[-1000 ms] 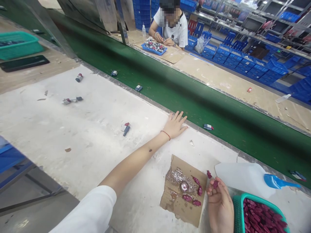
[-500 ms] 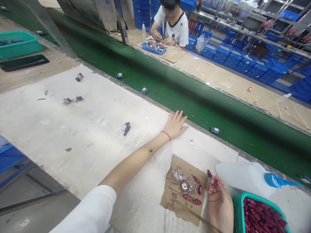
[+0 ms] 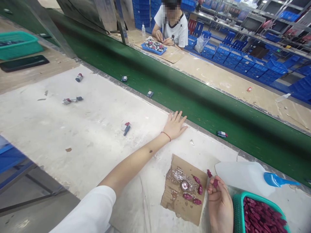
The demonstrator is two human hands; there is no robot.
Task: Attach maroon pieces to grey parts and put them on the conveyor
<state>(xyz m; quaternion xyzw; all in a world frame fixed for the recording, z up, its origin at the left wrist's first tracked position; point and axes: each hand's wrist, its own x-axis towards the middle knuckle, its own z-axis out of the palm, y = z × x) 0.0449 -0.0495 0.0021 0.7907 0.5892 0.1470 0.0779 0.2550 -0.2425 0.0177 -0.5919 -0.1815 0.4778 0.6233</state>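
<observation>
My left hand [image 3: 175, 125] lies flat with fingers spread, at the table's far edge beside the green conveyor belt [image 3: 194, 113]; it holds nothing. My right hand [image 3: 220, 200] is closed on a small dark-red plastic part [image 3: 215, 183] between thumb and fingers. Another dark-red part [image 3: 209, 173] shows at its fingertips; whether they grip it I cannot tell. Left of that hand is a torn cardboard piece [image 3: 179, 212] with clear wet liquid, a round metal cap [image 3: 184, 185] and several dark-red parts [image 3: 188, 196]. A green basket [image 3: 239, 210] full of dark-red parts [image 3: 262, 215] stands to its right.
A white bottle with a blue cap [image 3: 273, 179] lies behind the basket. Grey-and-white assembled pieces [image 3: 150, 94] ride the belt; others [image 3: 126, 128] lie on the white table [image 3: 97, 142]. Across the belt, a person [image 3: 181, 29] works beside a blue tray [image 3: 155, 51]. A metal post [image 3: 52, 30] stands left.
The pieces on the belt have moved to the right and slightly nearer. Both my hands stay almost where they were.
</observation>
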